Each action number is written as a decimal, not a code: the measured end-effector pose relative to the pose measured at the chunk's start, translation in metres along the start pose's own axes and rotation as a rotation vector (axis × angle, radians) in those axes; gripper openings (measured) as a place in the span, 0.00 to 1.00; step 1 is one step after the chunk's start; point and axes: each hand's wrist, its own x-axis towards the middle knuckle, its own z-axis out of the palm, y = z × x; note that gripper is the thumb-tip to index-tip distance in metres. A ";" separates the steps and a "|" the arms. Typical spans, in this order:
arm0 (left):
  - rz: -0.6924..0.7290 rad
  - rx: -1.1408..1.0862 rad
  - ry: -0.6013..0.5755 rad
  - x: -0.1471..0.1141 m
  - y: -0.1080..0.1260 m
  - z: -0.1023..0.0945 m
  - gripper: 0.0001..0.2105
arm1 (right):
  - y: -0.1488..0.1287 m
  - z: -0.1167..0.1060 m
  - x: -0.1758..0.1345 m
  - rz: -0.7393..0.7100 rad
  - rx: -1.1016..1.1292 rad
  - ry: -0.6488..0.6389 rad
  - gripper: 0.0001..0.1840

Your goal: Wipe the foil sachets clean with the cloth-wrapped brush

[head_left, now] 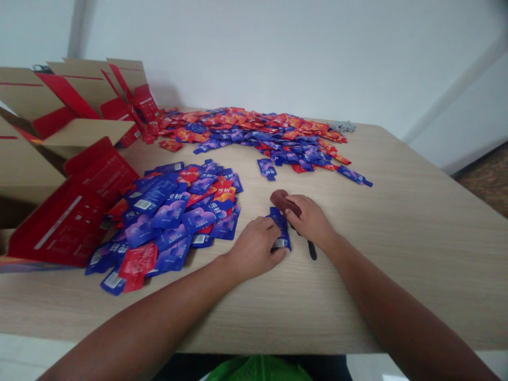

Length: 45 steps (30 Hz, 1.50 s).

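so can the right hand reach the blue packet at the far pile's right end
Probably yes: bare tabletop lies between the right hand and that blue packet, though that hand holds a brown object.

The far side is filled by a plain whitish wall (257, 58), crossed by a greyish upright band (78, 26) at left and a slanting band (456, 94) at right. A pale, wood-grained counter (413, 222) is placed close before it. Pale floor (32, 355) is glimpsed near left, a brown mottled surface (484, 177) far right; soft light is spread evenly
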 end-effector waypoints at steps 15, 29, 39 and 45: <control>-0.009 -0.063 0.019 -0.001 -0.003 0.004 0.14 | -0.017 0.002 -0.003 -0.147 0.084 -0.167 0.26; -0.009 -0.012 0.007 0.000 -0.001 0.002 0.11 | 0.001 0.003 0.000 -0.053 -0.015 -0.075 0.22; 0.000 -0.016 0.007 -0.001 -0.001 0.002 0.12 | -0.012 -0.005 -0.002 -0.047 0.157 0.147 0.21; -0.009 -0.049 0.012 -0.001 -0.002 0.003 0.14 | -0.018 0.001 -0.004 -0.170 0.118 -0.145 0.24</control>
